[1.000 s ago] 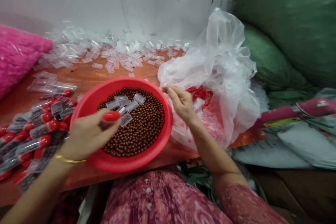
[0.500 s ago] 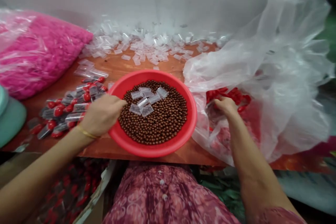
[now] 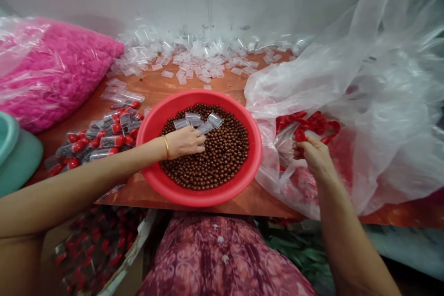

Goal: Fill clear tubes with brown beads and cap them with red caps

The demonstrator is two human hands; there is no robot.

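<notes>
My left hand reaches into the red bowl, its fingers curled down over the brown beads. Short clear plastic tubes lie on the beads just beyond it. Whatever is under those fingers is hidden. To the right of the bowl, my right hand pinches a small red cap between thumb and fingers. It is above the mouth of a large clear plastic bag, where more red caps are heaped.
Filled tubes with red caps are piled left of the bowl. Loose clear tubes spread along the wall. A bag of pink pieces and a teal tub stand at the left. Below the table edge, a box holds more red-capped tubes.
My left hand has moved right from the bowl's left rim to over the tubes on the beads. My right hand has lifted slightly out of the bag with a red cap.
</notes>
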